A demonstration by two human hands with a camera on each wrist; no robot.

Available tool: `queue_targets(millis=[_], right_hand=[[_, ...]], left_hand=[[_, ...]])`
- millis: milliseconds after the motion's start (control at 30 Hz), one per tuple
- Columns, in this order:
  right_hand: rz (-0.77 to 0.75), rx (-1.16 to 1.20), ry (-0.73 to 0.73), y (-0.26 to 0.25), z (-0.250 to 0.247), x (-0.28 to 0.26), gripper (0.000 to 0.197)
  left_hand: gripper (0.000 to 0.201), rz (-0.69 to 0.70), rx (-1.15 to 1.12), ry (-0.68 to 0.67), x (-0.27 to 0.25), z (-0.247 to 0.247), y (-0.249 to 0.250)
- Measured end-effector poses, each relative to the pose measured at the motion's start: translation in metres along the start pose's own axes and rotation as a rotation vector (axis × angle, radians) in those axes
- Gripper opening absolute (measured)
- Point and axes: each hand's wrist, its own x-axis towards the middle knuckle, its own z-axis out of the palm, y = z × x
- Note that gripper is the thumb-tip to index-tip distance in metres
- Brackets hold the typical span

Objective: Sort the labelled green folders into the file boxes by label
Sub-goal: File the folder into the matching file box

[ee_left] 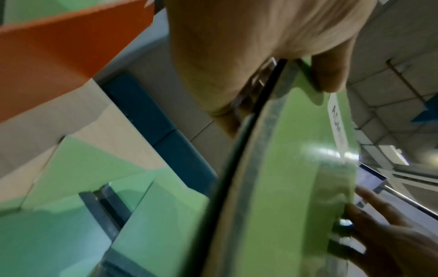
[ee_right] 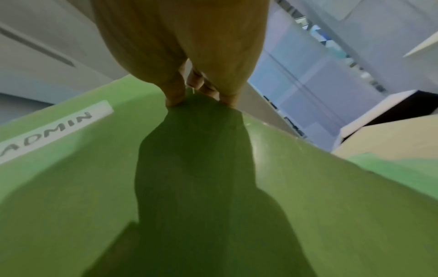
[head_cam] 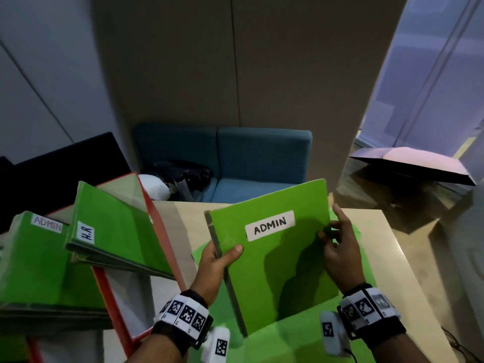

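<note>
A green folder labelled ADMIN (head_cam: 275,258) is held tilted above more green folders (head_cam: 301,341) lying on the table. My left hand (head_cam: 218,258) grips its spine edge, thumb on the cover. My right hand (head_cam: 337,242) pinches its right edge, thumb on the front and fingers behind. In the left wrist view the same folder (ee_left: 284,168) shows edge-on under my thumb (ee_left: 329,75). In the right wrist view my fingertips (ee_right: 175,97) press its cover (ee_right: 308,187). On the left an orange file box (head_cam: 157,231) holds a folder labelled H.R (head_cam: 115,229). A stack topped by another ADMIN folder (head_cam: 39,258) lies at far left.
The beige table (head_cam: 387,258) ends at the right over a grey floor. Behind it stand a blue sofa (head_cam: 262,158) with a dark bag (head_cam: 183,174) and a beige wall panel (head_cam: 235,74). A dark flat object (head_cam: 419,166) lies at the right.
</note>
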Motion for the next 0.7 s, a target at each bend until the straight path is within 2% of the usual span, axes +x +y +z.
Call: queue_targets(millis=[100,133,200,233,300,367,467,533,567,600,633,667,700], right_hand=[[-0.073,0.000,-0.032,-0.009,0.020,0.001,0.063],[-0.104,-0.005,-0.038,-0.013,0.028,0.001,0.061],[-0.155,-0.056,-0.074,-0.025,0.050,0.000,0.060],[-0.154,-0.113,-0.115,-0.032,0.063,-0.002,0.062],[-0.163,-0.245,-0.224,-0.049,0.092,-0.016,0.068],[-0.282,-0.296,-0.372,-0.068,0.122,-0.045,0.071],[-0.485,-0.156,-0.680,-0.098,0.157,-0.101,0.087],[-0.587,-0.161,-0.750,-0.113,0.177,-0.122,0.097],[-0.624,-0.176,-0.755,-0.120,0.187,-0.125,0.097],[-0.657,-0.174,-0.751,-0.127,0.197,-0.125,0.096],[-0.698,-0.157,-0.743,-0.133,0.207,-0.124,0.093],[-0.739,-0.134,-0.728,-0.139,0.216,-0.123,0.088],[-0.768,-0.112,-0.714,-0.143,0.226,-0.122,0.084]], left_hand=[[0.051,0.007,0.007,-0.019,-0.013,-0.012,0.015],[0.042,0.015,0.039,-0.006,-0.017,-0.016,0.021],[0.010,0.055,0.113,0.098,-0.023,-0.022,0.036],[0.008,0.091,0.152,0.166,-0.027,-0.026,0.043],[0.026,0.165,0.225,0.273,-0.035,-0.035,0.054],[0.046,0.208,0.232,0.367,-0.047,-0.044,0.062],[0.056,0.277,0.153,0.568,-0.062,-0.062,0.079],[0.066,0.360,0.122,0.639,-0.072,-0.075,0.096],[0.062,0.398,0.124,0.663,-0.080,-0.080,0.108],[0.048,0.449,0.145,0.680,-0.087,-0.089,0.116],[0.025,0.464,0.157,0.691,-0.095,-0.097,0.124],[0.017,0.474,0.118,0.703,-0.102,-0.108,0.130],[0.028,0.480,0.146,0.734,-0.108,-0.116,0.137]])
